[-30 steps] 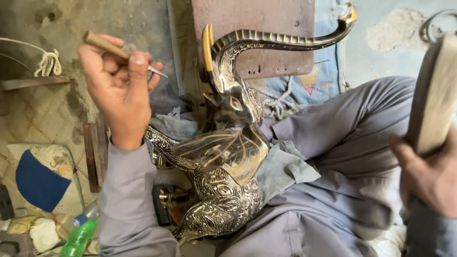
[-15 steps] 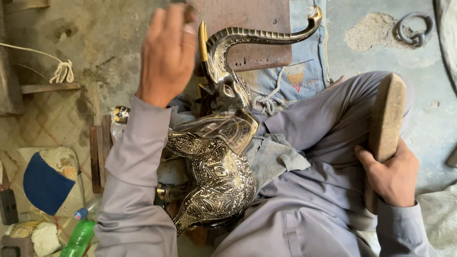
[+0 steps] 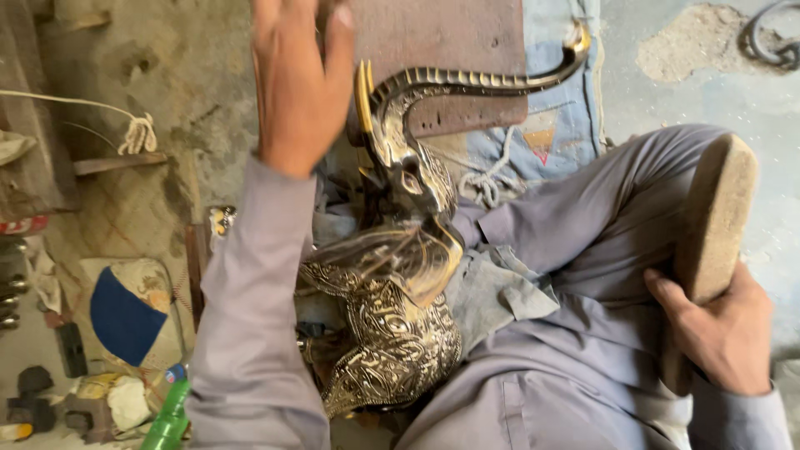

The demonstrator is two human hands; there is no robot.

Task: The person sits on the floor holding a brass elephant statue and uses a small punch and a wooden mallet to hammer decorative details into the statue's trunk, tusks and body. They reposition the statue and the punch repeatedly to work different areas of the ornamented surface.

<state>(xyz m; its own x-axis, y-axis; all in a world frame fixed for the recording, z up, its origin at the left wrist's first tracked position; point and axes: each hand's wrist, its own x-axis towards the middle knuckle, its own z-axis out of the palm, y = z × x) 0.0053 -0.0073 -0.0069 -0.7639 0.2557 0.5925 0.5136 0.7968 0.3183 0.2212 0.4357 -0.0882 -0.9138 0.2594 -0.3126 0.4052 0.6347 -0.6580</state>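
Sitting in the lap between grey-trousered knees: a brass elephant-head figure with dark engraved scrollwork (image 3: 392, 333), trunk (image 3: 475, 83) curving up and out over a reddish-brown flat block (image 3: 442, 58) and a patch of blue cloth (image 3: 558, 125). Left hand (image 3: 296, 79) raised above the head end of the figure, fingers loosely together and pointing away, motion-blurred; not touching the metal as far as visible, and cannot tell whether anything small is pinched inside it. Right hand (image 3: 725, 329) wrapped around the lower end of a thick tan wooden mallet-like paddle (image 3: 712, 225), gripping firmly, tool held upright beside the right knee and well apart from the figure. Judging progress: scroll pattern already covering the ear, forehead and lower body densely, tusk (image 3: 364, 96) and trunk ridges defined, surface bright, so looking far along rather than freshly started (back side hidden, so no call on that). Nothing being struck at this instant; tool lifted clear, neither hand on the workpiece, so reading as a pause between passes. Remaining work, if any, probably detail or touch-up near the head and trunk, where the left hand is hovering. Lying around on the dusty floor at left: a green plastic bottle (image 3: 169, 417), a blue-and-cream cushion (image 3: 129, 321), a knotted white cord (image 3: 137, 133); a dark metal ring (image 3: 771, 37) at top right.
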